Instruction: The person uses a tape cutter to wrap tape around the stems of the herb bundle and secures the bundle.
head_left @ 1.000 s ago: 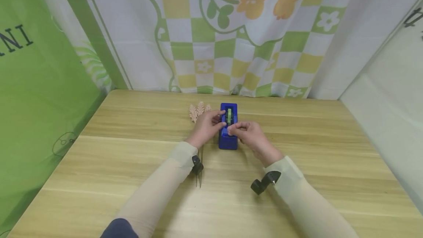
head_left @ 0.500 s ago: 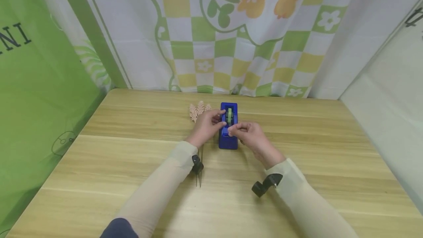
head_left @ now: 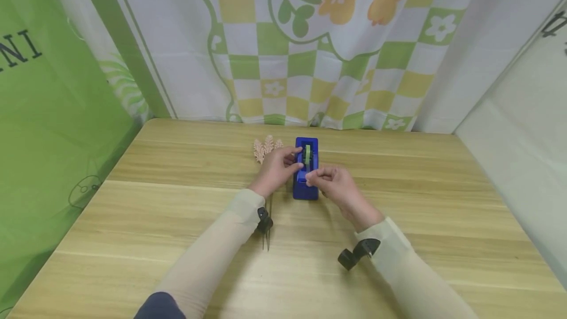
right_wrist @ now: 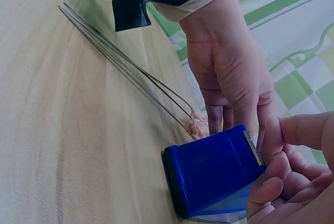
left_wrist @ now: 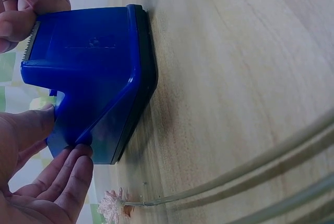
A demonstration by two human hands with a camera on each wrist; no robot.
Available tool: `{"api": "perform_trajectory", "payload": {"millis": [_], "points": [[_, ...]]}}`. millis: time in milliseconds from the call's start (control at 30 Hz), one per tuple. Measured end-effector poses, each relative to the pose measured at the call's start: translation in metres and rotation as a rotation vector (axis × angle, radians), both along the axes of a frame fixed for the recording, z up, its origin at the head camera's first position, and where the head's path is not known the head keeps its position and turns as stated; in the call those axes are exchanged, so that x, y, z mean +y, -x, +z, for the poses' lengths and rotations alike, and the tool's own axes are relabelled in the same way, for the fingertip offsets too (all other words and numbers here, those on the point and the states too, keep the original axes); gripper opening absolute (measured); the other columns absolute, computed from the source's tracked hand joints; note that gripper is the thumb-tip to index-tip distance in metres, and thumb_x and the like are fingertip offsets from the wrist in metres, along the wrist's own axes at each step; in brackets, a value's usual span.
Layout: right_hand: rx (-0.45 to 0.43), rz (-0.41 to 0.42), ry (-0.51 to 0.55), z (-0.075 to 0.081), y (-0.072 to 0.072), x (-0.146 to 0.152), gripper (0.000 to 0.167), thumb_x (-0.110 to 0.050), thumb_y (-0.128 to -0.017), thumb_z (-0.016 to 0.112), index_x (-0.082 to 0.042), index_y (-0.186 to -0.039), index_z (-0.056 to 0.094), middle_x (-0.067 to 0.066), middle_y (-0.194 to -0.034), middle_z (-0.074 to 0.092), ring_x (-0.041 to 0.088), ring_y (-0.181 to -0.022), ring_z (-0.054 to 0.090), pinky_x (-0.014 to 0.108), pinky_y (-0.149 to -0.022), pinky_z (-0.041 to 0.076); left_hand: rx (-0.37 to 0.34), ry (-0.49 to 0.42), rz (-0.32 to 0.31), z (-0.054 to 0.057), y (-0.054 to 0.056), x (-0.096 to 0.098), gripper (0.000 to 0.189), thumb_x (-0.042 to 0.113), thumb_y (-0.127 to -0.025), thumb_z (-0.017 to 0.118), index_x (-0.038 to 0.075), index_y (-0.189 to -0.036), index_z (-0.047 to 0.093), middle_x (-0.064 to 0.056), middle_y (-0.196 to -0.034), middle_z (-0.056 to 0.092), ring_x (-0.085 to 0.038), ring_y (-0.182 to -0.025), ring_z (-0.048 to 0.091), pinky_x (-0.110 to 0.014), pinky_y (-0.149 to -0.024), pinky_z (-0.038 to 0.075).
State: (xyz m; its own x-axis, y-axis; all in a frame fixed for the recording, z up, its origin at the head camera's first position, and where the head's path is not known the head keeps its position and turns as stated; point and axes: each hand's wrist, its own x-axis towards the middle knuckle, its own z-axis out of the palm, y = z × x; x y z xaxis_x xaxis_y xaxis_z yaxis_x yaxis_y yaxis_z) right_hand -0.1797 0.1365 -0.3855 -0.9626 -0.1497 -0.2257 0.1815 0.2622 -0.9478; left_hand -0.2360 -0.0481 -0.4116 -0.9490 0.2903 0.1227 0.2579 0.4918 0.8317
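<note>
A blue tape dispenser (head_left: 305,192) stands on the table with its toothed cutter facing the person; a green tape roll (head_left: 307,152) sits in its slot. My left hand (head_left: 275,172) grips the dispenser's left side. In the left wrist view, its thumb lies at the upper edge by the roll and its fingers (left_wrist: 73,182) lie along the side wall. Right at the cutter, my right hand (head_left: 340,188) pinches the end of the tape between thumb and forefinger; the right wrist view has these fingertips (right_wrist: 274,135) beside the metal teeth. The pinched end is mostly hidden.
Pale pink artificial flower sprigs (head_left: 268,144) lie left of the dispenser, partly under the left hand. Their long thin stems (right_wrist: 117,54) stretch toward the person. A patterned curtain (head_left: 288,63) hangs behind the wooden table (head_left: 421,186).
My right hand has shifted slightly toward the person and down, staying by the cutter. The left hand and the dispenser have stayed in place.
</note>
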Motion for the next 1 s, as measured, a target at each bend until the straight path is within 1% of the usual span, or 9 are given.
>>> {"api": "perform_trajectory", "payload": {"millis": [100,267,367,467,667,867,1000], "points": [[-0.006,-0.016,0.012,-0.001,-0.002,0.0,0.017,-0.013,-0.104,0.063,0.002,-0.106,0.072,-0.012,-0.079,0.072,0.004,-0.068,0.049,0.019,-0.06,0.038,0.001,-0.005,0.001,0.0,0.0,0.001,0.047,0.013,-0.099,0.073,0.007,-0.143,0.062,-0.02,-0.129,0.072,-0.033,-0.113,0.073,-0.042,-0.102,0.06],[-0.013,-0.024,0.034,-0.002,-0.006,0.0,0.015,-0.014,-0.103,0.065,-0.001,-0.101,0.072,-0.01,-0.078,0.074,0.003,-0.061,0.043,0.019,-0.058,0.036,0.001,-0.008,0.009,0.0,0.0,0.001,0.046,0.013,-0.099,0.073,0.006,-0.143,0.063,-0.019,-0.13,0.072,-0.033,-0.113,0.073,-0.041,-0.102,0.06],[-0.016,-0.025,0.038,-0.003,-0.009,-0.001,0.015,-0.015,-0.103,0.066,-0.003,-0.098,0.071,-0.01,-0.078,0.073,0.003,-0.061,0.043,0.019,-0.058,0.036,0.006,-0.014,0.009,0.0,0.0,0.001,0.045,0.012,-0.099,0.073,0.006,-0.142,0.063,-0.02,-0.129,0.072,-0.034,-0.112,0.073,-0.042,-0.101,0.06],[-0.014,-0.027,0.032,-0.003,-0.012,-0.001,0.016,-0.015,-0.103,0.065,-0.001,-0.099,0.071,-0.01,-0.077,0.073,0.003,-0.061,0.043,0.019,-0.058,0.036,0.01,-0.021,0.006,0.0,-0.001,0.001,0.045,0.011,-0.098,0.073,0.006,-0.142,0.063,-0.02,-0.129,0.072,-0.034,-0.112,0.073,-0.042,-0.101,0.06],[-0.014,-0.031,0.026,-0.004,-0.017,-0.002,0.018,-0.014,-0.103,0.065,0.003,-0.103,0.072,-0.011,-0.077,0.072,0.003,-0.061,0.043,0.019,-0.058,0.036,-0.01,-0.023,0.005,0.001,-0.001,0.001,0.046,0.013,-0.099,0.073,0.007,-0.143,0.063,-0.018,-0.13,0.072,-0.032,-0.112,0.073,-0.042,-0.101,0.06],[0.015,-0.025,0.034,-0.008,-0.02,-0.002,0.017,-0.012,-0.103,0.065,0.003,-0.1,0.072,-0.013,-0.074,0.07,0.002,-0.061,0.044,0.018,-0.057,0.036,-0.016,-0.025,0.011,0.001,0.0,0.001,0.046,0.013,-0.099,0.073,0.007,-0.143,0.063,-0.019,-0.13,0.072,-0.033,-0.113,0.072,-0.042,-0.102,0.059],[0.013,-0.028,0.039,-0.01,-0.024,-0.002,0.017,-0.011,-0.102,0.066,0.004,-0.1,0.072,-0.011,-0.073,0.07,0.003,-0.059,0.042,0.019,-0.056,0.035,-0.017,-0.021,0.015,0.0,0.001,0.001,0.045,0.013,-0.098,0.073,0.007,-0.142,0.063,-0.019,-0.129,0.072,-0.033,-0.113,0.072,-0.043,-0.102,0.059]]}}
